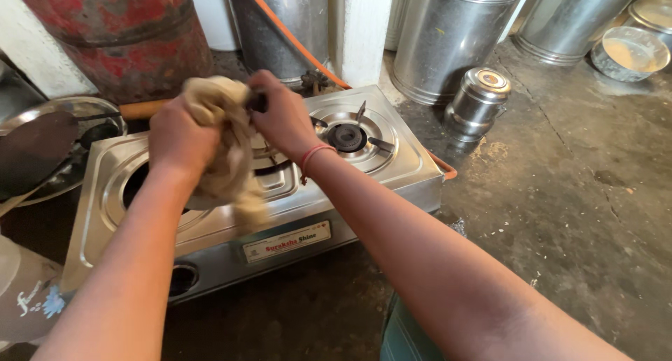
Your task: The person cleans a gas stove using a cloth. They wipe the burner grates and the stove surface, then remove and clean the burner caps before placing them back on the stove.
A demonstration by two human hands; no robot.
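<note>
**Over the stove: a cloth gripped in both hands**

Above the middle of the steel stove (392, 168), which sits on the dark floor, a person holds a bunched beige cloth (227, 147) between two hands. The left hand (178, 137) is closed around the cloth's upper left part, fingers wrapped tight. The right hand (283, 116) grips it from the right, closed as well, with something small and dark pinched at the fingertips that I cannot make out. A loose tail of the cloth hangs down and brushes the stove top between the two burners. The right burner (348, 137) is bare and unlit; the left burner well is mostly hidden behind the left forearm.

By the look of it, the step in hand is wringing or bunching the cloth, midway through cleaning the stove. A next move would call for a firm wad in one hand and care around the right burner's raised prongs, which could snag the cloth.

Far left stands a red gas cylinder (126, 32); to the right, a small lidded steel can (478, 103) stands in front of big steel drums (451, 32).
</note>
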